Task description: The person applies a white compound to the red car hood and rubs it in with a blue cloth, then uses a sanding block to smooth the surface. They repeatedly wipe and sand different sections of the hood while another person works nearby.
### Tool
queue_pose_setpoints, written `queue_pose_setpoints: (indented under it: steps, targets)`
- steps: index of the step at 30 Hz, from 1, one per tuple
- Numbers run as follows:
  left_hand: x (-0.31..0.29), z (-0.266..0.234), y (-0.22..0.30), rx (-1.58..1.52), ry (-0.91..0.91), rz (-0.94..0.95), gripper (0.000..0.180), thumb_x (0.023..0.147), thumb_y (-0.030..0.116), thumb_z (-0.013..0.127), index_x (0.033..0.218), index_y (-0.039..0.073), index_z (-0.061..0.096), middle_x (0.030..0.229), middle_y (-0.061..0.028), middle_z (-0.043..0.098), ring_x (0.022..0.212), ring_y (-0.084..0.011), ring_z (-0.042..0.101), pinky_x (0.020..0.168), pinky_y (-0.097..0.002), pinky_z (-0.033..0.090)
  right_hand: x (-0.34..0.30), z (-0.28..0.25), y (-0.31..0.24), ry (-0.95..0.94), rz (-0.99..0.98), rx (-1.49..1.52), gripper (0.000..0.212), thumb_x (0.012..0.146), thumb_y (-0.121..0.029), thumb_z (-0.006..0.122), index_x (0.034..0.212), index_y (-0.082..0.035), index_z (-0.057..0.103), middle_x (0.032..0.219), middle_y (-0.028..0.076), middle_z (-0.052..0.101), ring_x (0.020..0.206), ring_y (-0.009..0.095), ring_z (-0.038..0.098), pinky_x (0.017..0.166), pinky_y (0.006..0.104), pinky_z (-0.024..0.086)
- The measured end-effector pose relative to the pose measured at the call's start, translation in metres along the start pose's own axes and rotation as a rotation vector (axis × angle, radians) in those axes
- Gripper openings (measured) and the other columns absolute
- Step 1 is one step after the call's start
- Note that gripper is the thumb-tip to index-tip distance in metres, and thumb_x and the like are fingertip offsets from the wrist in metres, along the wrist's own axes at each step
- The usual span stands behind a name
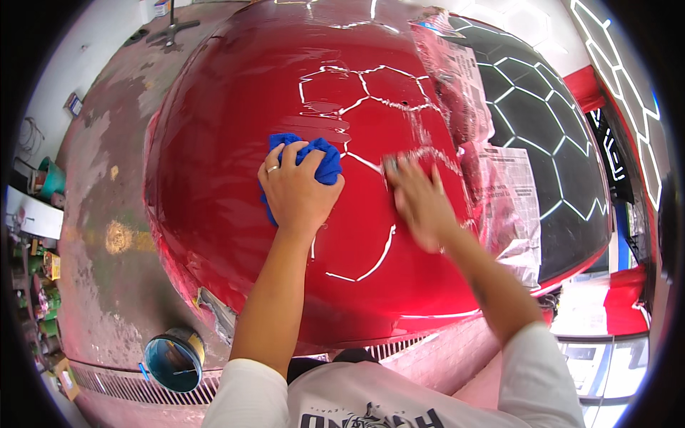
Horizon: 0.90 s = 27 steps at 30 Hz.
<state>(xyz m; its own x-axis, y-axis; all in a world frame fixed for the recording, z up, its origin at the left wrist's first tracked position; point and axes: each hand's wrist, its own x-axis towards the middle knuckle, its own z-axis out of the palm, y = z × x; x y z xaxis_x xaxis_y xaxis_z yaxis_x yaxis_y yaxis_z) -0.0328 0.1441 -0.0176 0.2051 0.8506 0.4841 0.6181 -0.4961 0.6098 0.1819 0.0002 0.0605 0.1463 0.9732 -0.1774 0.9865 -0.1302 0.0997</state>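
Note:
A glossy red car panel (235,185) fills the middle, with wet streaks and bright hexagonal light reflections on it. On its centre, my left hand (300,187) is closed over a crumpled blue cloth (327,162), which bunches out past the fingers. To the right, my right hand (421,200) presses on the panel, smeared by motion. Its fingers seem bent over a small greyish thing, mostly hidden under the fingertips and too blurred to name.
Newspaper sheets (510,192) and red-stained masking run along the panel's right edge, beside dark glass (549,121). A bucket (175,360) with dark inside stands on the floor at lower left, near a grating (107,378). Shelves with containers (46,285) line the far left.

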Motion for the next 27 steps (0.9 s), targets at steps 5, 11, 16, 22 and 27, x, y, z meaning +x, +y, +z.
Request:
queue_pose_setpoints:
  steps: [5, 11, 16, 22, 27]
  targets:
    - [-0.007, 0.014, 0.023, -0.106, 0.008, 0.066, 0.043, 0.076, 0.030, 0.095, 0.115, 0.015, 0.086, 0.136, -0.0057, 0.075, 0.138, -0.0342, 0.062, 0.119, -0.0540, 0.047, 0.210, -0.014, 0.100, 0.126, 0.221, 0.007, 0.063, 0.124, -0.050, 0.027, 0.180, -0.022, 0.033, 0.190, 0.013, 0.024, 0.176, 0.034, 0.020, 0.136, 0.0753, 0.015]
    - [0.000, 0.009, -0.006, -0.039, 0.064, 0.035, 0.044, 0.076, 0.032, 0.095, 0.116, 0.016, 0.086, 0.135, -0.0055, 0.076, 0.137, -0.0348, 0.063, 0.120, -0.0547, 0.046, 0.041, 0.018, -0.003, 0.155, 0.003, -0.012, 0.060, 0.123, -0.035, 0.036, 0.179, -0.014, 0.031, 0.187, 0.020, 0.028, 0.175, 0.039, 0.022, 0.140, 0.0673, 0.017]
    - [0.003, 0.010, 0.013, -0.038, 0.042, 0.015, 0.044, 0.077, 0.033, 0.093, 0.118, 0.016, 0.087, 0.136, -0.0053, 0.077, 0.137, -0.0351, 0.062, 0.120, -0.0560, 0.046, -0.236, 0.026, -0.055, -0.124, 0.021, 0.103, 0.071, 0.113, -0.036, 0.052, 0.179, -0.015, 0.036, 0.187, 0.022, 0.027, 0.174, 0.043, 0.022, 0.137, 0.0732, 0.009]
    - [0.001, 0.005, -0.001, -0.011, 0.025, 0.000, 0.045, 0.077, 0.031, 0.092, 0.119, 0.017, 0.087, 0.136, -0.0044, 0.076, 0.137, -0.0345, 0.062, 0.120, -0.0562, 0.046, -0.051, 0.010, -0.032, 0.031, -0.047, -0.022, 0.062, 0.121, -0.035, 0.040, 0.180, -0.016, 0.032, 0.188, 0.018, 0.027, 0.176, 0.037, 0.020, 0.140, 0.0681, 0.009]
    - [-0.006, 0.010, 0.014, -0.106, 0.013, 0.061, 0.042, 0.076, 0.030, 0.092, 0.115, 0.016, 0.087, 0.135, -0.0047, 0.076, 0.136, -0.0344, 0.063, 0.119, -0.0557, 0.046, 0.212, -0.008, 0.056, 0.206, 0.177, 0.028, 0.063, 0.123, -0.048, 0.026, 0.177, -0.018, 0.038, 0.187, 0.013, 0.032, 0.174, 0.036, 0.026, 0.137, 0.0748, 0.018]
